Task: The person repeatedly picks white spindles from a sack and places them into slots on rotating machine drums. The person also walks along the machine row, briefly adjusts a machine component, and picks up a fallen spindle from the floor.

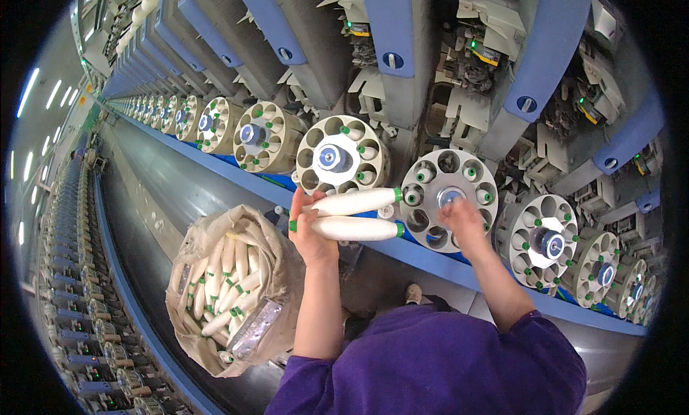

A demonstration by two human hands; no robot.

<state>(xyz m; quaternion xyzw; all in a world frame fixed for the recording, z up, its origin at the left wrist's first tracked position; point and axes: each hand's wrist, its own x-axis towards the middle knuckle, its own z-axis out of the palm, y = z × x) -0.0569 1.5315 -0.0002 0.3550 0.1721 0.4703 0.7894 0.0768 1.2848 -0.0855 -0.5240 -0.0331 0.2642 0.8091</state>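
Far left, I'm seeing a rack of spindles [75,271] curving away, dark and repetitive. Next, a sack [283,286], beige, thin, crumpled, is standing open with its rim folding; white bobbins [215,278], smooth, tapered, green-tipped, are lying jumbled inside, and a shiny greyish box-like piece [258,329] is leaning at its near edge. Above, round drums are running in a row along a blue rail [459,271]. The cream drum [334,143] is showing round holes, a few holding bobbins upright, around a blue-and-white hub. Right of it, the grey drum [446,174] is carrying green-tipped bobbins in several holes; further right, another drum [542,232] is repeating the pattern. Flat blue panels [391,27] are rising behind.

Hands, left first. The left hand [313,235] is curling partway closed, gripping two bobbins near their left ends: the upper bobbin [352,202] and the lower bobbin [359,228] are lying side by side, tips pointing right, in front of the cream drum. The right hand [461,217] is blurring over the grey drum's hub; I'm not managing to tell its opening, contact or any hold.
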